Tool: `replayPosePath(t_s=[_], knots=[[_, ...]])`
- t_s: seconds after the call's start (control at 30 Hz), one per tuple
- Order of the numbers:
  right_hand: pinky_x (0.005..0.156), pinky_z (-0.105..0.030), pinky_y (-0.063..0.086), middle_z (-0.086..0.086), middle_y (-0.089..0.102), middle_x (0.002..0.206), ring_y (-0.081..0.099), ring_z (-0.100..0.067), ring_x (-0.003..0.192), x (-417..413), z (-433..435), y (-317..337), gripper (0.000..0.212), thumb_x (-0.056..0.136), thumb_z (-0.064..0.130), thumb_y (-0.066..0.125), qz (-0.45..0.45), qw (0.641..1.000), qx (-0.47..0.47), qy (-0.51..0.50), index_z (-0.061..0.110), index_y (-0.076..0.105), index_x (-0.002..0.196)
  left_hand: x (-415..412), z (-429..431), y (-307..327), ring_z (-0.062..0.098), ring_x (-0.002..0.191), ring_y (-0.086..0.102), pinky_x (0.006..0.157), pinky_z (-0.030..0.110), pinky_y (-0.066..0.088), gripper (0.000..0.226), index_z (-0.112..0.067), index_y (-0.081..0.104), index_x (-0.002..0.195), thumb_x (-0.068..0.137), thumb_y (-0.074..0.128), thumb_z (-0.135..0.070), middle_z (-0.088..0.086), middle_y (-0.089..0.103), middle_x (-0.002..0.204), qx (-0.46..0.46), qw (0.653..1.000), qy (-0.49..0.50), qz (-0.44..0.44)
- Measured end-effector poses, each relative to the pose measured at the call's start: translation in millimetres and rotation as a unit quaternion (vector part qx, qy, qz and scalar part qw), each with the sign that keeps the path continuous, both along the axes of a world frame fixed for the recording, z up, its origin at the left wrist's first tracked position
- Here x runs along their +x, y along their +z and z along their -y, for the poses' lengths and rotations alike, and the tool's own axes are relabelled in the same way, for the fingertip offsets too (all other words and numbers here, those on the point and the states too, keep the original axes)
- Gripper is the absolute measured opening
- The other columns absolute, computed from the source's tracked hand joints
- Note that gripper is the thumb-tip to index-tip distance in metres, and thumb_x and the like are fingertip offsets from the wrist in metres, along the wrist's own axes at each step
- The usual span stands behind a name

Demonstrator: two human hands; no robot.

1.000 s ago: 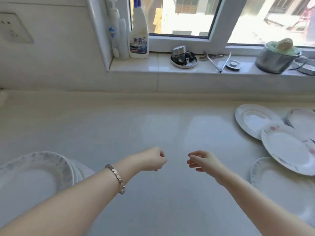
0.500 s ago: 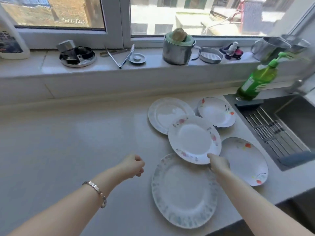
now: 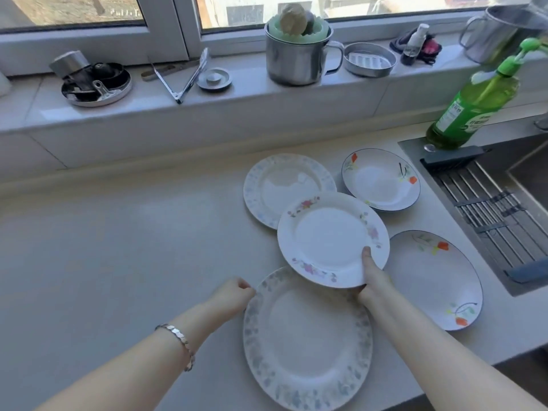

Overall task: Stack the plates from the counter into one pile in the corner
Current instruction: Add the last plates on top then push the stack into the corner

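Several plates lie on the pale counter (image 3: 118, 247). My right hand (image 3: 374, 277) grips the near right rim of a pink-flowered plate (image 3: 329, 235), thumb on top; this plate overlaps its neighbours. In front of it lies a large blue-patterned plate (image 3: 308, 342). My left hand (image 3: 234, 296), fingers curled, is at that plate's left rim; whether it touches the rim I cannot tell. Behind is another blue-rimmed plate (image 3: 275, 185). Two plates with orange flowers lie to the right, one far (image 3: 381, 179) and one near (image 3: 436, 280).
A sink with a rack (image 3: 489, 209) is at the right, with a green soap bottle (image 3: 471, 108) behind it. On the window sill (image 3: 237, 96) stand a steel mug (image 3: 296, 59), tongs (image 3: 184, 75), a small steel dish (image 3: 369, 60) and a round tin (image 3: 96, 81).
The view has swung right from the left corner pile to the loose plates. My right hand reached the pink-flowered plate and took hold of its rim. My left hand moved up to the large plate's edge.
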State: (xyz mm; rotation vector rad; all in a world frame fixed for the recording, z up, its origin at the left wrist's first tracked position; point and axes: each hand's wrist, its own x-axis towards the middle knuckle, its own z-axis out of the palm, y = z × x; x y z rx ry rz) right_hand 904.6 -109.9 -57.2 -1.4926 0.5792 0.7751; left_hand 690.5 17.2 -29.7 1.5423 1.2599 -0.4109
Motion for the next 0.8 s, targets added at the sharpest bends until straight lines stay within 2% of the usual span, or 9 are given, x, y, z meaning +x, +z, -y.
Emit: replayPosePath(t_s=[0.17,0.3,0.37,0.43,0.47,0.6,0.7,0.8], knots=[[0.099,-0.045,0.047,-0.009,0.060,0.128,0.060,-0.029,0.113,1.9,8.8,-4.8,0.061,0.082,0.041,0.065,0.005,0.999,0.004,0.039,0.009,0.050,0.132,7.8,12.1,-17.5,0.019,0.064,0.041,0.056,0.025,0.031,0.034,-0.019,0.035,0.061,0.090,0.051,-0.027,0.003,0.039,0.064,-0.026,0.999,0.027,-0.004],[0.099,-0.045,0.047,-0.006,0.062,0.126,0.062,-0.026,0.110,4.7,11.5,-5.3,0.072,0.073,0.051,0.069,0.013,0.997,0.040,0.063,0.010,0.051,0.130,6.1,17.0,-21.4,0.015,0.052,0.039,0.050,0.022,0.029,0.034,-0.016,0.041,0.060,0.093,0.047,-0.021,0.001,0.042,0.058,0.003,0.999,0.034,0.006],[0.100,-0.044,0.046,-0.003,0.068,0.114,0.063,-0.025,0.107,2.4,8.1,2.7,0.063,0.076,0.050,0.065,-0.001,0.994,0.076,0.073,0.011,0.056,0.124,2.1,21.8,-19.3,0.014,0.053,0.037,0.049,0.024,0.028,0.034,-0.016,0.038,0.062,0.095,0.044,-0.019,0.000,0.040,0.060,0.006,0.998,0.047,0.034],[0.096,-0.040,0.045,0.002,0.075,0.084,0.064,-0.021,0.093,0.7,2.9,13.6,0.035,0.088,0.045,0.053,-0.015,0.989,0.119,0.084,0.016,0.062,0.105,-4.4,28.5,-15.4,0.015,0.058,0.038,0.053,0.026,0.028,0.031,-0.016,0.039,0.066,0.097,0.043,-0.021,0.000,0.040,0.063,0.005,0.994,0.085,0.071],[0.092,-0.039,0.045,0.004,0.075,0.075,0.063,-0.018,0.087,-1.3,-0.5,19.7,0.029,0.091,0.043,0.049,-0.024,0.987,0.139,0.081,0.018,0.062,0.097,-9.3,31.3,-13.3,0.015,0.061,0.038,0.055,0.027,0.028,0.030,-0.016,0.039,0.068,0.097,0.042,-0.022,0.000,0.040,0.065,0.012,0.991,0.105,0.088],[0.072,-0.035,0.051,0.007,0.074,0.087,0.069,-0.015,0.072,-15.6,-15.5,43.2,0.029,0.091,0.044,0.046,-0.035,0.981,0.175,0.076,0.020,0.062,0.095,-38.2,28.4,0.0,0.015,0.060,0.035,0.054,0.028,0.027,0.031,-0.015,0.037,0.067,0.097,0.043,-0.020,0.000,0.038,0.065,0.092,0.972,0.168,0.133],[0.063,-0.034,0.051,0.003,0.075,0.066,0.071,-0.013,0.054,-33.5,-30.3,60.5,0.026,0.089,0.042,0.053,-0.043,0.979,0.183,0.075,0.018,0.063,0.091,-69.2,10.6,19.7,0.018,0.060,0.036,0.054,0.029,0.029,0.028,-0.011,0.038,0.070,0.097,0.042,-0.018,0.006,0.038,0.065,0.157,0.949,0.220,0.164],[0.061,-0.035,0.053,0.001,0.074,0.066,0.072,-0.015,0.059,-61.4,-48.1,77.7,0.027,0.086,0.042,0.058,-0.055,0.974,0.197,0.092,0.018,0.064,0.096,-114.4,-12.2,40.3,0.019,0.057,0.035,0.053,0.031,0.028,0.030,-0.010,0.039,0.069,0.097,0.043,-0.016,0.007,0.037,0.061,0.197,0.917,0.292,0.188]])
